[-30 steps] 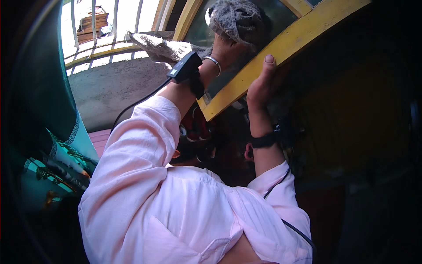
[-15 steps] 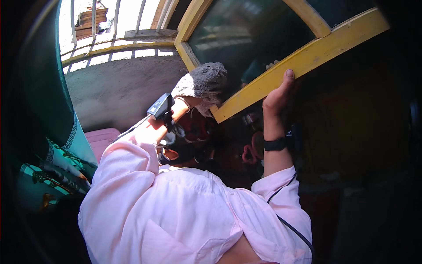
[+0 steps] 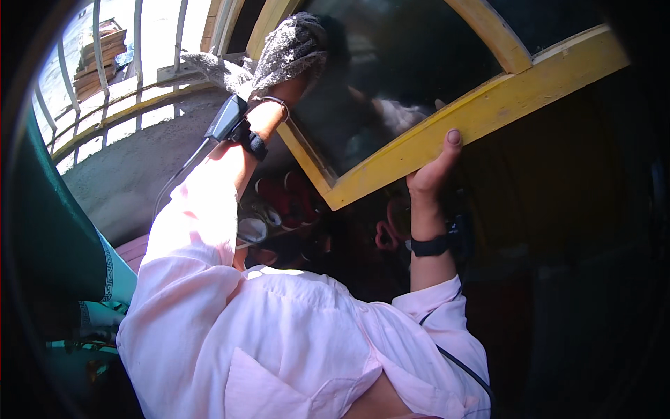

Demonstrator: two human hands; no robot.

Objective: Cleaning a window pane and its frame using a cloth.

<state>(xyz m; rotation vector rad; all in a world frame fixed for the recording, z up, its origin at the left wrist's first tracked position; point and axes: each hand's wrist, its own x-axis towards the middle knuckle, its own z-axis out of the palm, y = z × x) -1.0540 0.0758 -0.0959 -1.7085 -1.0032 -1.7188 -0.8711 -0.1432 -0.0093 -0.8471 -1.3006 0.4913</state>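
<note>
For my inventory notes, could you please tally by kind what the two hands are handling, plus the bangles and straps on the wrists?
Grey cloth: 1
Yellow-framed window: 1
Bangle: 1
Black wrist straps: 2
Total: 5

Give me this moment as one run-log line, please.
left hand: covered by grey cloth, near glass pane | right hand: grips yellow frame, thumb in front | upper left: pale bars
</note>
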